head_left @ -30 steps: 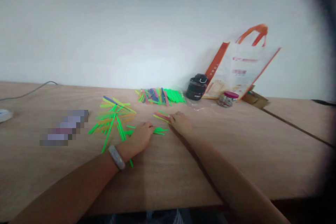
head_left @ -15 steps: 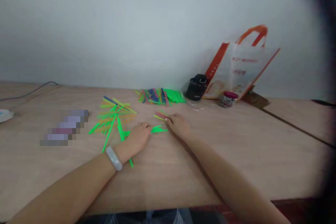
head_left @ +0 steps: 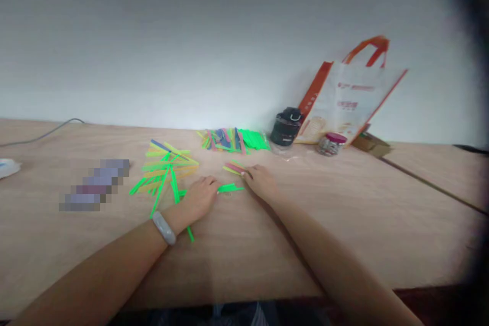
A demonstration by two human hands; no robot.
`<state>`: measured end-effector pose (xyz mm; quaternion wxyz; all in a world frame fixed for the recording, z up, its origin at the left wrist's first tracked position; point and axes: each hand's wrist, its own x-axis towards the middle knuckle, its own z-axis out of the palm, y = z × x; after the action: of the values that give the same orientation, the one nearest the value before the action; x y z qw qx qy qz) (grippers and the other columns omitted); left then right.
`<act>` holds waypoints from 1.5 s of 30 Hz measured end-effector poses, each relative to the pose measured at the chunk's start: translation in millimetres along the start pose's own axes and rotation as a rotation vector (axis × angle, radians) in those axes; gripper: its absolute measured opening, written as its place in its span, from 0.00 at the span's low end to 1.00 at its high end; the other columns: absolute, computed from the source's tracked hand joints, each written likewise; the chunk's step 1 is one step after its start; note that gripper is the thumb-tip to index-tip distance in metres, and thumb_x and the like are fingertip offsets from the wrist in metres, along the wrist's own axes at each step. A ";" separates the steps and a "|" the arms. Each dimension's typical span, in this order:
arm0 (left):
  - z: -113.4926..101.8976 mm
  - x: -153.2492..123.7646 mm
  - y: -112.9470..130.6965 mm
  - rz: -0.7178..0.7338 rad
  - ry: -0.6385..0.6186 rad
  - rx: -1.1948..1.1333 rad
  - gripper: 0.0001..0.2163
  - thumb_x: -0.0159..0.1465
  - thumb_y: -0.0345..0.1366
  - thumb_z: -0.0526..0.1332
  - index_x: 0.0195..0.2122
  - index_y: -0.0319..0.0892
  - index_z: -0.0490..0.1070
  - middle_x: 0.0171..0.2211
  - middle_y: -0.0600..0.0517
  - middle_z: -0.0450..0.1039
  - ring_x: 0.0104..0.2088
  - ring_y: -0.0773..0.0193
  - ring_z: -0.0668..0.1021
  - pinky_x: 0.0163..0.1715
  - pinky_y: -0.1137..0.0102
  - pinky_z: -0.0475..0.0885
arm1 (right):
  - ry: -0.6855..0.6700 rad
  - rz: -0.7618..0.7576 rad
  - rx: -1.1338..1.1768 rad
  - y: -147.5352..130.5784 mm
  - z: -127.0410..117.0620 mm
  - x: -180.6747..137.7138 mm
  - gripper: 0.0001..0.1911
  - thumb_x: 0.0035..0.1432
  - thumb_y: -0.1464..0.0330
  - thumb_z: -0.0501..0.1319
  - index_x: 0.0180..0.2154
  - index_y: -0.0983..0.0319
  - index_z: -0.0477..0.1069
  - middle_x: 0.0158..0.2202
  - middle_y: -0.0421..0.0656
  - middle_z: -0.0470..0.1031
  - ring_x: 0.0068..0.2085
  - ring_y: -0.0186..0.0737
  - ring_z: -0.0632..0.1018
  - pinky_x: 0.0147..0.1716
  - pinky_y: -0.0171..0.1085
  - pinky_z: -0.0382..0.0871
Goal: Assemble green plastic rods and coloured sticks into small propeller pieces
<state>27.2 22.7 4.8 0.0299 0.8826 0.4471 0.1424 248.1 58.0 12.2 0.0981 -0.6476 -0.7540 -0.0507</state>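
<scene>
Taking 12 o'clock as the wall (head_left: pixel 229 61), with the clock centred between the hands: the shopping bag (head_left: pixel 357 94) at 2 has reddish print, but it's way too fuzzy to read. Same deal with the pale mark on the black cup (head_left: pixel 283 132) at 1. The pixelated thing (head_left: pixel 95 183) at 9 is just blocks, and the white thing (head_left: pixel 8 168) past it gets cut off by the picture edge. Can't make out what's in the pink-lidded jar (head_left: pixel 330 144) at 2 either.

The left hand (head_left: pixel 202 196) covers one end of some green strips (head_left: pixel 231 188), fingers bunched together; the right hand (head_left: pixel 260 183) has its fingertips at the near end of the pink and yellow strips (head_left: pixel 234 168). Honestly can't tell if either is pinching. Messy strip pile (head_left: pixel 168 167) at 10, packed strips (head_left: pixel 225 140) at 12.

Front edge of the table (head_left: pixel 229 270) runs along 6, a dark seam (head_left: pixel 431 184) cuts across at 3, and there's decent elbow room around 4.
</scene>
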 end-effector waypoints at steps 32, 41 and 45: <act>-75.1 -7.5 -58.5 -0.524 0.177 0.170 0.10 0.65 0.34 0.50 0.43 0.39 0.67 0.38 0.44 0.76 0.39 0.56 0.78 0.36 0.67 0.70 | 0.239 -0.132 0.413 -24.0 -10.3 -9.2 0.15 0.62 0.66 0.52 0.42 0.63 0.74 0.40 0.47 0.75 0.43 0.41 0.72 0.45 0.38 0.63; -53.4 -5.1 3.5 0.060 0.215 -0.126 0.07 0.67 0.32 0.52 0.42 0.42 0.67 0.39 0.50 0.73 0.40 0.63 0.75 0.40 0.69 0.70 | -0.141 -0.103 1.244 -53.8 -19.0 -19.0 0.23 0.58 0.50 0.52 0.31 0.63 0.71 0.24 0.40 0.70 0.24 0.32 0.70 0.25 0.32 0.64; -48.7 -6.0 11.5 0.072 0.208 -0.083 0.08 0.67 0.33 0.52 0.43 0.41 0.68 0.39 0.49 0.73 0.41 0.62 0.74 0.42 0.67 0.69 | -0.198 -0.118 1.332 -57.2 -18.8 -21.6 0.17 0.53 0.53 0.59 0.28 0.61 0.66 0.21 0.35 0.66 0.21 0.30 0.66 0.22 0.31 0.61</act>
<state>19.2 7.3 52.1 0.0146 0.8765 0.4094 0.2528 196.3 24.4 28.8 0.4036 -0.4084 -0.6638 0.4792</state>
